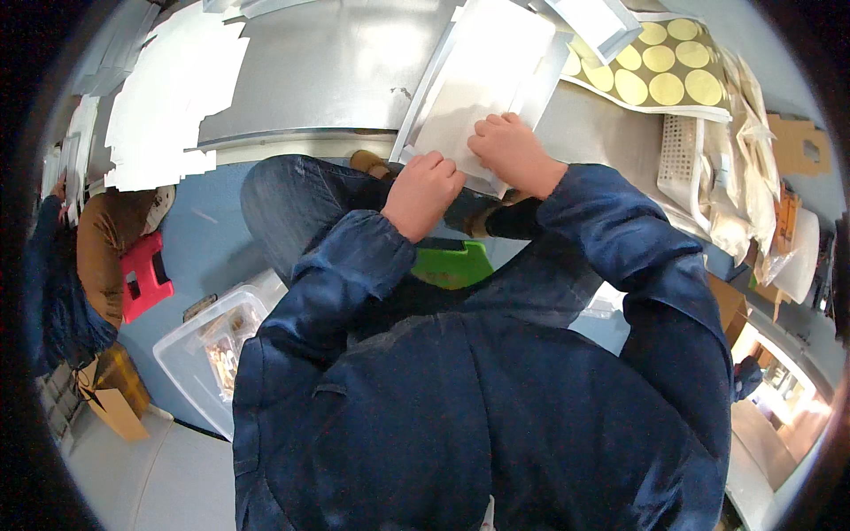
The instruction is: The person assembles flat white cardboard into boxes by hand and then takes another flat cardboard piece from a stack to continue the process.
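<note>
A long, shallow white carton [482, 75] with pale grey side walls lies on the metal worktable, its near end reaching out over the table's front edge. My left hand [423, 196] is closed on the near left corner, fingers curled over the rim. My right hand [516, 157] sits a little farther in on the near right side, its fingers bent and pressed down on the card. What lies under the fingertips of both hands is hidden. A smaller grey-white carton [602, 26] stands just beyond, to the right.
A sheet of round yellow stickers [658, 60] lies right of the carton, above a white plastic basket [680, 159]. Flat white card blanks [173, 97] are stacked at left. Below are a green stool [453, 264], a clear bin [190, 341] and a red stool [146, 279] near another person.
</note>
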The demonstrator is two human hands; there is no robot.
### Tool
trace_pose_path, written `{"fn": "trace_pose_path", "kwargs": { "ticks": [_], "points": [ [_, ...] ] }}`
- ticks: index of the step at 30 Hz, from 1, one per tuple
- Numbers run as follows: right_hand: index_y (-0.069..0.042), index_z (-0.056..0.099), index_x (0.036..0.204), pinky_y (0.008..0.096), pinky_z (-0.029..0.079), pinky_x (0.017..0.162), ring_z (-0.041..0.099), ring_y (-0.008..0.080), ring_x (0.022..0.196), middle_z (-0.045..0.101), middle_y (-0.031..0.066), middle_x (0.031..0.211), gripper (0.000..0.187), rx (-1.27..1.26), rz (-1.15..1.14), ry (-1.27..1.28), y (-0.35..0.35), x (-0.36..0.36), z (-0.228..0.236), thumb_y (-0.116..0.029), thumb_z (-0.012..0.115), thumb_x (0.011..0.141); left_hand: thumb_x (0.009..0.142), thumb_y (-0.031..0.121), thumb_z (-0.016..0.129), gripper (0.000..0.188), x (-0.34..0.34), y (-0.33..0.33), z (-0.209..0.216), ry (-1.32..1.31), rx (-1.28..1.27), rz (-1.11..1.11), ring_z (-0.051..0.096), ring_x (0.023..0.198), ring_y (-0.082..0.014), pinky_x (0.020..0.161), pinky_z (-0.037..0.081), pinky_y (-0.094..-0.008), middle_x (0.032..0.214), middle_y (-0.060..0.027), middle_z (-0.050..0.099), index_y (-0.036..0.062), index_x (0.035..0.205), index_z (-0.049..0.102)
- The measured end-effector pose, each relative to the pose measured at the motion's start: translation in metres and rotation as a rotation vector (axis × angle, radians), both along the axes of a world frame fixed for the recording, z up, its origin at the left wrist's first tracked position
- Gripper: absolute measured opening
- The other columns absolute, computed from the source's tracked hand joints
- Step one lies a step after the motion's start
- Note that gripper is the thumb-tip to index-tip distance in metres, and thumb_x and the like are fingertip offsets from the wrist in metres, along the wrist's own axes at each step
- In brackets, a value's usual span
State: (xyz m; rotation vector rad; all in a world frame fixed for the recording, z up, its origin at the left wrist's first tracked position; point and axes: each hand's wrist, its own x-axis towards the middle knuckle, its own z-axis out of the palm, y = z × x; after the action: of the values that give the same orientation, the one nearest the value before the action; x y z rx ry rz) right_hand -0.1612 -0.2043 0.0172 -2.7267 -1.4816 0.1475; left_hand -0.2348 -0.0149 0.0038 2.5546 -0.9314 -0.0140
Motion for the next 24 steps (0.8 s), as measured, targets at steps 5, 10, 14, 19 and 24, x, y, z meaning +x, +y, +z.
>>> {"fn": "trace_pose_path", "kwargs": {
  "ticks": [5,10,14,19,24],
  "points": [
    [-0.004,0.061,0.082,0.0398,0.047,0.076,0.059,0.0314,0.084,0.062,0.0130,0.082,0.010,0.234,-0.236,0.252,0.002,0.014,0.013,-0.006,0.054,0.075,0.070,0.008,0.055,0.009,0.002,0.000,0.009,-0.122,-0.105,0.037,0.053,0.083,-0.0220,0.074,0.043,-0.0345,0.079,-0.0038,0.055,0.0086,0.078,0.058],
    [0.003,0.063,0.082,0.0429,0.050,0.073,0.062,0.0382,0.078,0.063,0.0232,0.081,0.015,0.332,-0.416,0.271,0.023,0.013,-0.008,-0.004,0.051,0.076,0.068,0.027,0.072,0.057,-0.002,0.005,0.047,-0.060,-0.274,0.252,0.043,0.111,-0.0318,0.099,0.028,-0.0476,0.120,-0.0119,0.049,0.0100,0.119,0.054],
    [0.004,0.063,0.083,0.0428,0.049,0.074,0.062,0.0387,0.080,0.063,0.0241,0.082,0.017,0.436,-0.592,0.368,0.043,0.016,-0.022,-0.004,0.051,0.076,0.075,0.022,0.070,0.080,0.012,0.024,0.010,0.489,-0.685,0.878,0.038,0.113,-0.0396,0.101,0.028,-0.0451,0.126,-0.0304,0.034,-0.0088,0.132,0.024],
    [0.006,0.061,0.094,0.0369,0.050,0.071,0.064,0.0299,0.075,0.065,0.0201,0.081,0.022,0.719,-0.903,0.593,0.064,0.020,-0.035,-0.006,0.052,0.078,0.079,0.000,0.055,0.050,0.019,0.025,-0.002,0.975,-1.058,0.965,0.057,0.084,-0.0200,0.068,0.051,-0.0311,0.105,-0.0152,0.053,0.0040,0.125,0.035],
    [0.006,0.055,0.112,0.0318,0.051,0.072,0.065,0.0243,0.079,0.066,0.0158,0.090,0.038,0.973,-0.948,0.198,0.074,0.049,-0.023,-0.006,0.058,0.076,0.080,-0.003,0.051,0.040,0.010,0.026,-0.039,0.908,-1.070,0.992,0.059,0.079,-0.0170,0.063,0.051,-0.0291,0.098,-0.0108,0.057,0.0050,0.118,0.041]
  ]
}}
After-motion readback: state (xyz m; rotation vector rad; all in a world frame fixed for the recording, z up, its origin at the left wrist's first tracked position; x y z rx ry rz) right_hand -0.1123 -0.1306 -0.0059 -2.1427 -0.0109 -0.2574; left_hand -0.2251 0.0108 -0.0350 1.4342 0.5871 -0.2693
